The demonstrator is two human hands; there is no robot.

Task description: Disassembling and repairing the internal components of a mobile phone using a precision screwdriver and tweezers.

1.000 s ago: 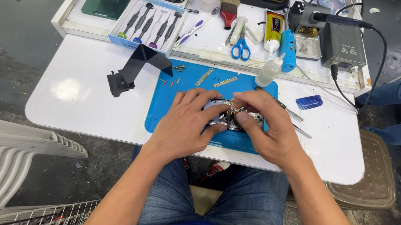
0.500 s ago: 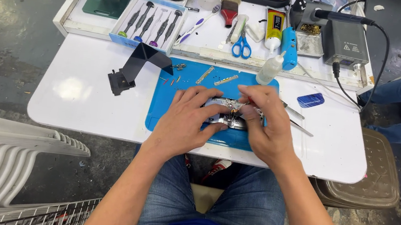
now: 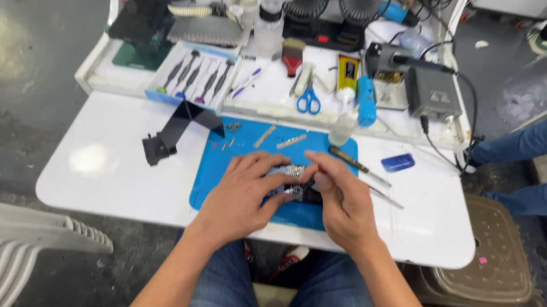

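Both hands meet over a small device (image 3: 292,181) lying on the blue mat (image 3: 217,175), near the front edge of the white table (image 3: 102,176). The left hand (image 3: 242,194) lies flat across the device's near side, fingers (image 3: 271,167) spread a little and pressing down on it, thumb hooked under its front edge. The right hand (image 3: 343,201) comes in from the other side, its fingers curled narrow with the tips pinched at the device's top edge; it may hold a thin tool there, but the view is too small to tell. The device shows a silvery, cluttered inside between the two hands.

On the mat behind the hands lie two short metal strips (image 3: 280,138) and a few screws (image 3: 228,144). A black bent bracket (image 3: 178,130) rests on the table just left of the mat. To the right lie tweezers (image 3: 359,166) and a small blue card (image 3: 398,162). A clear bottle (image 3: 343,128) stands at the mat's back corner. On the tray behind are a screwdriver set (image 3: 195,77), blue scissors (image 3: 309,100), a yellow tube (image 3: 347,73) and a brush (image 3: 292,55).
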